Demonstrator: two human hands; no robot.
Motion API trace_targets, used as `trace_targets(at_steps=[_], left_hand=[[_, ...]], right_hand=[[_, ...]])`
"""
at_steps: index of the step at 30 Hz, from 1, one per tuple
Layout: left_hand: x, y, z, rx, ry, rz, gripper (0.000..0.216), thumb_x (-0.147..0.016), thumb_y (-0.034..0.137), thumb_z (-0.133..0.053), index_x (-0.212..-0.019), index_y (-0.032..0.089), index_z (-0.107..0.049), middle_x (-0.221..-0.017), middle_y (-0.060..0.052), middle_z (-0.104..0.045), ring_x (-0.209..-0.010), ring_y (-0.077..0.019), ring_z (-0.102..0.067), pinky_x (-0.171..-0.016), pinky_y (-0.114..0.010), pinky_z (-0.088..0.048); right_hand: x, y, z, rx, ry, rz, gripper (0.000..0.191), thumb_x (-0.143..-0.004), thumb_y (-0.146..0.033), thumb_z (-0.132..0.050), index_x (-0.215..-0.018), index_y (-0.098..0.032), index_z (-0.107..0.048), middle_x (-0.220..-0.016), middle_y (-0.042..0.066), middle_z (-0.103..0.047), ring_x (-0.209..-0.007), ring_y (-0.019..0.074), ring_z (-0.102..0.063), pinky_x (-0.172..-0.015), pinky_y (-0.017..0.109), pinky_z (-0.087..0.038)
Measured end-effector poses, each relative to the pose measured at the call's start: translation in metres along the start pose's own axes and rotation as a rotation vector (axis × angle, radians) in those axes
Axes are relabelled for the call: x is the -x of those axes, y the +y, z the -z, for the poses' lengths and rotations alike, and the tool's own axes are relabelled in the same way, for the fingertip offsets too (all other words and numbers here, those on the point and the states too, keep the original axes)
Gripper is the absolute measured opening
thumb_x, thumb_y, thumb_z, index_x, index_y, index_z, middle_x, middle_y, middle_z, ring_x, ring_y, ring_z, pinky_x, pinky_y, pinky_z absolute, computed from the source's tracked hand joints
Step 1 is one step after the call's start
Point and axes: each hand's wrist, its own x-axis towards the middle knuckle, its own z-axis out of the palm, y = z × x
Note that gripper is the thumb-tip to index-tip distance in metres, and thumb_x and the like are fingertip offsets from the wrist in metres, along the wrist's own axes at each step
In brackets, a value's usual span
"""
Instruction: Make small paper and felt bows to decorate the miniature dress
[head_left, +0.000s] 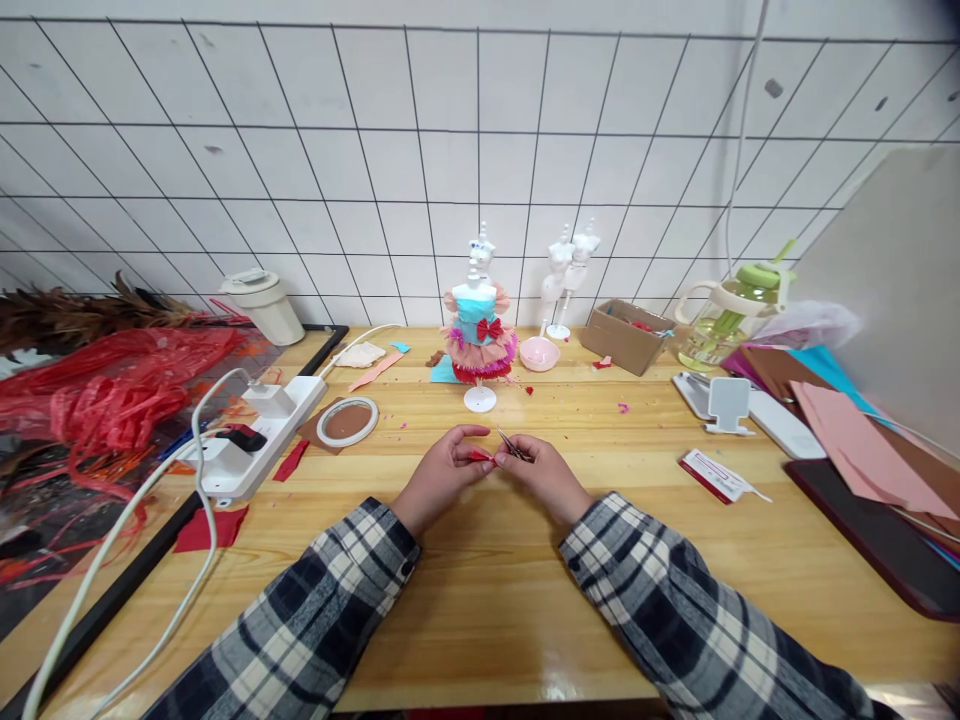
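Observation:
My left hand (442,472) pinches a small red scrap (480,456) between thumb and fingers, low over the wooden table (480,590). My right hand (541,474) is closed round thin metal tweezers (510,443), whose tips meet the red scrap. Both hands touch at the middle of the table. Just behind them stands a small white mannequin (480,320) in a blue top with a red bow and a layered pink and red skirt, on a round white foot.
A white power strip (262,430) with cables lies at the left, beside red strands (112,385) and red scraps. A round tape roll (347,421), pink bowl (539,353), bare mannequins (568,270), cardboard box (626,335), green-lidded jug (731,310) and coloured sheets (862,440) surround the hands.

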Motion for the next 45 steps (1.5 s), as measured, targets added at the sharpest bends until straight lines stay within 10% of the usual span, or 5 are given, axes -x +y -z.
trace_targets(at_steps=[6,45], left_hand=[[0.0012,0.0022,0.0025,-0.051,-0.049,-0.022,0.057,-0.065,0.021,-0.074,-0.116,0.017,-0.051,-0.072,0.003,-0.061,-0.067,-0.0123,-0.057,-0.064,-0.023,-0.04],[-0.0037,-0.0016,0.0058,0.216,-0.005,-0.025,0.046,-0.067,0.024,-0.073,-0.11,0.015,-0.058,-0.086,-0.003,-0.069,-0.082,-0.0165,-0.064,-0.078,-0.028,-0.044]], right_hand=[[0.0013,-0.0041,0.0038,0.004,-0.144,-0.095,0.032,-0.072,-0.046,-0.069,-0.074,-0.015,-0.06,-0.058,-0.005,-0.047,-0.053,0.008,-0.036,-0.051,0.023,-0.028],[-0.0034,0.0042,0.001,-0.074,0.05,-0.01,0.025,-0.076,-0.042,-0.063,-0.078,-0.018,-0.055,-0.059,-0.006,-0.046,-0.057,0.0106,-0.042,-0.053,0.023,-0.032]])
